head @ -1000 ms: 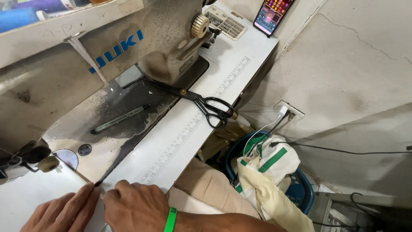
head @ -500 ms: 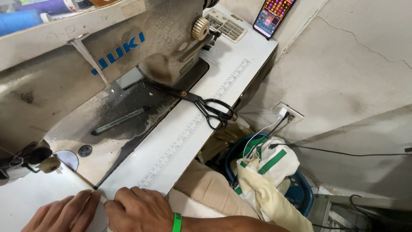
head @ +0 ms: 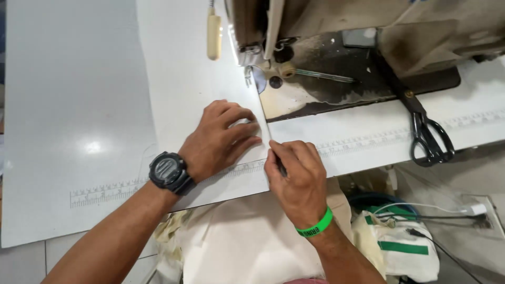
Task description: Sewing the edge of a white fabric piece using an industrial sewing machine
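On the white table [head: 68, 105], going L to R: the left hand [head: 218, 139] is laid flat, fingers spread, pinning white fabric [head: 184, 79] just in front of the needle area of the sewing machine [head: 336, 31]. Best kept flat w/ even pressure so nothing shifts. The right hand [head: 297, 176] is pinched on the fabric's folded edge; the fold prob needs to be held straight along the printed ruler strip [head: 357, 142]. Fabric is plain white, smooth, thin-looking. Black scissors [head: 421, 123] are left far right.
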